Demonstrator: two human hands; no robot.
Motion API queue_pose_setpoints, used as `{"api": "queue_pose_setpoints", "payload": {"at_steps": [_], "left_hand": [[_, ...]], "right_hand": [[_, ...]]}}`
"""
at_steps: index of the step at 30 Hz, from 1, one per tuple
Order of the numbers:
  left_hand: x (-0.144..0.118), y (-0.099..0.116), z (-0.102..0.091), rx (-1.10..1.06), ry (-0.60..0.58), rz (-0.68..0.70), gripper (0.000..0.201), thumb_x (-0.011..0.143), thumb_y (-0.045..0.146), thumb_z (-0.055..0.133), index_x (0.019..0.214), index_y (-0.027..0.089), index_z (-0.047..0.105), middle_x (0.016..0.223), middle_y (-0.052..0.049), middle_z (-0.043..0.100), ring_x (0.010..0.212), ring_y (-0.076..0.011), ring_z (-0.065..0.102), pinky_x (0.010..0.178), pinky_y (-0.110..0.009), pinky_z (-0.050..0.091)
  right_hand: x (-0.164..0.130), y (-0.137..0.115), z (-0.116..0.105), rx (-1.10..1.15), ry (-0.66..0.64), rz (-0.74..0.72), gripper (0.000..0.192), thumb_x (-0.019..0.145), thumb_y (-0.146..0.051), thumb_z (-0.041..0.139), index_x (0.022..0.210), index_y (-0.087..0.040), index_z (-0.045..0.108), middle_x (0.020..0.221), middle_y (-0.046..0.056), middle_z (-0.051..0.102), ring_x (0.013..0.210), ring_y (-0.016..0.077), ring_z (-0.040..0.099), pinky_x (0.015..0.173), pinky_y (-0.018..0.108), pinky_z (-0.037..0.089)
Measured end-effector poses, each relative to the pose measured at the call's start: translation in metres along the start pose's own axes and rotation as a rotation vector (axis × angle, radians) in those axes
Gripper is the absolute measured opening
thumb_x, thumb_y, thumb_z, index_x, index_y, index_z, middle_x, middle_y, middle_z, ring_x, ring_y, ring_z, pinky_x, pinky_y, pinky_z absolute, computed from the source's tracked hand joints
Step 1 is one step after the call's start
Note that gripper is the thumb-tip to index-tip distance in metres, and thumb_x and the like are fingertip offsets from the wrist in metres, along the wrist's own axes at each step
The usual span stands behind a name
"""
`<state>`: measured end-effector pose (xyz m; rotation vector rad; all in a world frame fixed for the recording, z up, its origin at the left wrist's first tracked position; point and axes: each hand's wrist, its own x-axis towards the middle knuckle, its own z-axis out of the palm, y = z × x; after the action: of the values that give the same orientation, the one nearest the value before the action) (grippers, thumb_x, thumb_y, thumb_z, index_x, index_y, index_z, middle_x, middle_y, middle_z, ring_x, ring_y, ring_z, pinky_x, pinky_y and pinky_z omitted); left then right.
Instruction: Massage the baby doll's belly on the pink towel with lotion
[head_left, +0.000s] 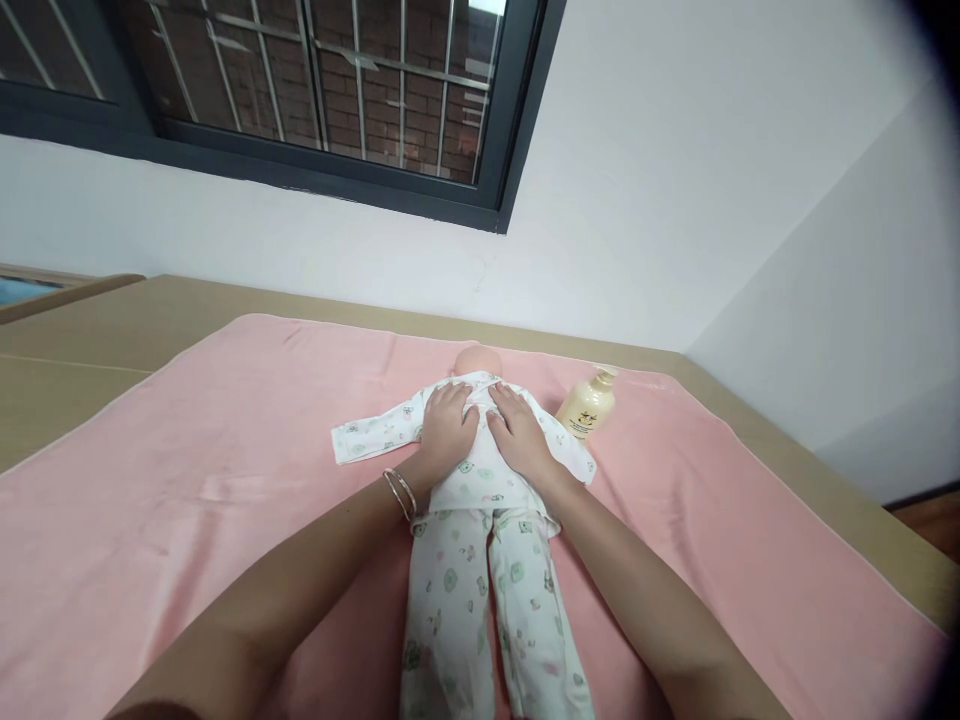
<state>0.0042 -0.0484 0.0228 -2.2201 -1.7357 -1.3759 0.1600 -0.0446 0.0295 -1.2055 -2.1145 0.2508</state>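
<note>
A baby doll (477,362) lies on its back on a pink towel (187,480), dressed in a white patterned top and trousers (480,600). My left hand (448,428) rests flat on the doll's chest, fingers apart, with bangles at the wrist. My right hand (517,430) lies flat beside it on the other side of the chest. Both palms press on the top's fabric and hold nothing. The doll's sleeves spread out to either side.
A cream pump bottle (589,403) lies on the towel just right of the doll's shoulder. The towel covers a tan surface (90,340) that runs to white walls. A dark-framed window (330,90) is above.
</note>
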Motion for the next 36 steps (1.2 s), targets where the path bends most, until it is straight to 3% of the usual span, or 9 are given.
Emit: {"api": "queue_pose_setpoints", "payload": {"at_steps": [10, 26, 31, 36], "left_hand": [[0.001, 0.001, 0.000, -0.027, 0.007, -0.011, 0.036, 0.086, 0.022, 0.046, 0.118, 0.016, 0.061, 0.126, -0.009, 0.063, 0.123, -0.0260, 0.051, 0.112, -0.049, 0.035], [0.002, 0.002, 0.001, 0.044, -0.028, -0.046, 0.040, 0.087, 0.023, 0.044, 0.122, 0.012, 0.059, 0.131, -0.011, 0.060, 0.129, -0.0277, 0.047, 0.114, -0.048, 0.032], [0.005, 0.001, -0.002, 0.147, -0.161, -0.001, 0.048, 0.087, 0.020, 0.039, 0.132, 0.010, 0.051, 0.142, -0.012, 0.050, 0.137, -0.0281, 0.037, 0.115, -0.050, 0.028], [0.005, 0.003, -0.003, 0.173, -0.141, 0.062, 0.045, 0.088, 0.018, 0.039, 0.129, 0.011, 0.056, 0.138, -0.011, 0.054, 0.134, -0.0278, 0.043, 0.114, -0.049, 0.031]], "right_hand": [[0.000, -0.002, -0.001, 0.004, 0.019, -0.026, 0.047, 0.098, -0.036, 0.033, 0.139, -0.016, 0.047, 0.147, 0.009, 0.041, 0.140, 0.0214, 0.030, 0.117, 0.045, 0.020], [-0.008, -0.031, -0.008, -0.182, -0.014, 0.120, 0.050, 0.094, -0.029, 0.036, 0.139, -0.007, 0.047, 0.144, 0.017, 0.042, 0.137, 0.0338, 0.033, 0.113, 0.053, 0.027], [-0.017, -0.043, -0.007, -0.230, -0.048, 0.016, 0.048, 0.093, -0.024, 0.036, 0.138, -0.013, 0.049, 0.145, 0.009, 0.043, 0.139, 0.0324, 0.030, 0.114, 0.050, 0.025], [-0.004, -0.024, -0.012, -0.094, -0.089, 0.049, 0.047, 0.094, -0.032, 0.041, 0.139, -0.021, 0.048, 0.147, 0.005, 0.040, 0.140, 0.0290, 0.029, 0.115, 0.050, 0.022]]}}
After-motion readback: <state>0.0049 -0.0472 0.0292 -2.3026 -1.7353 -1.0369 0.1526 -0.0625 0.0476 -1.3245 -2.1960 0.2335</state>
